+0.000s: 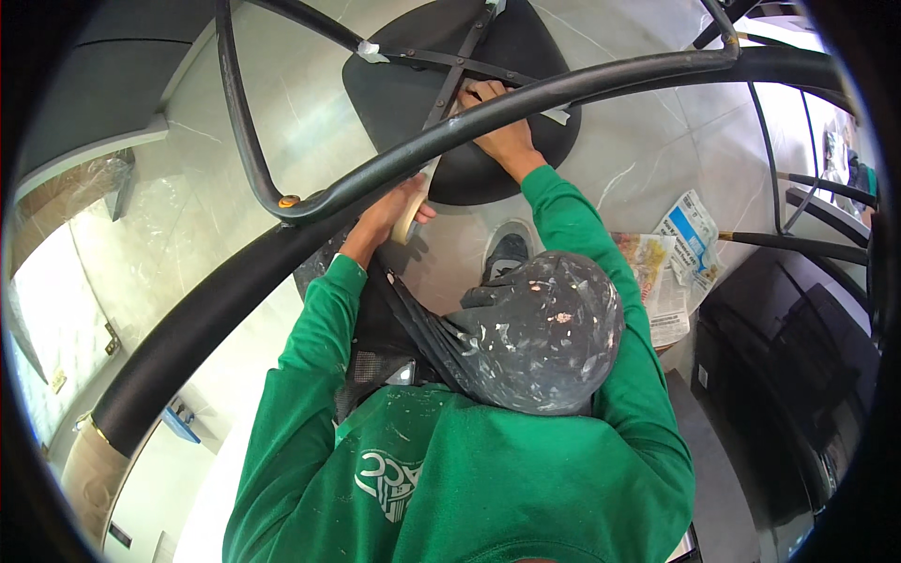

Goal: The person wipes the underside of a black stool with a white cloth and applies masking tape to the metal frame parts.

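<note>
A black chair frame lies before me, its dark rounded seat [526,159] beyond a thick curved tube [450,133]. Flat metal bars [457,68] cross over the seat, with scraps of pale tape where they meet the tubes. My left hand [392,214], below the curved tube, is closed on a roll of masking tape [407,221]. A pale strip leads up from the roll behind the tube. Beyond the tube, my right hand [497,120] has its fingers bent and pressed together at one cross bar, apparently on the strip; the fingertips are partly hidden.
Newspaper sheets [683,249] lie on the tiled floor to my right. Further right are more black tube frames [798,242] and a glossy black panel [784,338]. Clear plastic sheeting [75,197] is at the left. My paint-spattered knee [544,328] is below my hands.
</note>
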